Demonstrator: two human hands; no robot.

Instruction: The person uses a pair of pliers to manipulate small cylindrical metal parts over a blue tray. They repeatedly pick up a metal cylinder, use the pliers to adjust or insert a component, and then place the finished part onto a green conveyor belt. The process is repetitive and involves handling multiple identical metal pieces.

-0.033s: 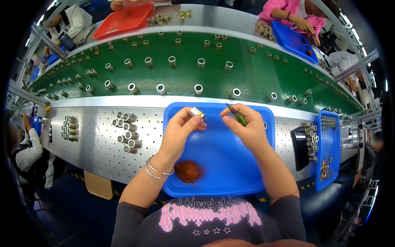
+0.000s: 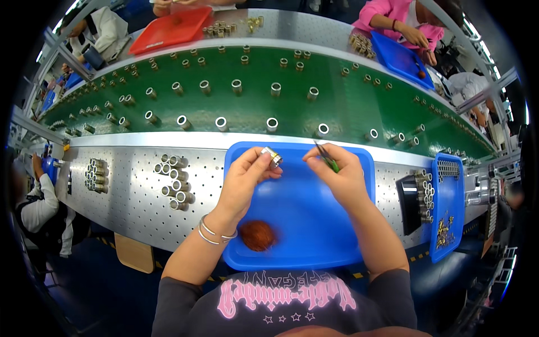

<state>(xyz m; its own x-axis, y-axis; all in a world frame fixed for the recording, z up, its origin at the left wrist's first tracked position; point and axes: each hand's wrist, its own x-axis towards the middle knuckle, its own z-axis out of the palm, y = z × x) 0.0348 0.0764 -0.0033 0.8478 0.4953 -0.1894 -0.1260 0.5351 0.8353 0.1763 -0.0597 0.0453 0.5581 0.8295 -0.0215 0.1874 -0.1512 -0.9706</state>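
Note:
Above the far half of a blue tray point(image 2: 314, 255), my left hand point(image 2: 245, 178) pinches a short shiny metal sleeve point(image 2: 273, 158) between thumb and fingers, tilted. My right hand point(image 2: 339, 171) is closed around slim dark tweezers with green on the handle point(image 2: 331, 163). Their tips point up and away, apart from the sleeve. A reddish-brown bundle of fine wire point(image 2: 257, 235) lies in the tray's near left corner, by my left wrist. Part of a ring-shaped metal piece shows behind my right hand.
Upright metal sleeves point(image 2: 272, 124) stand in rows on the green belt point(image 2: 348, 106) beyond the tray. Clustered sleeves point(image 2: 177, 185) stand left on the perforated metal table point(image 2: 129, 196). A black bin point(image 2: 409, 205) and another blue tray point(image 2: 447, 253) with small brass parts are right. Co-workers sit around.
The tweezers have turned slightly in my right hand, their tips now a little further right. The sleeve has tilted a little in my left hand.

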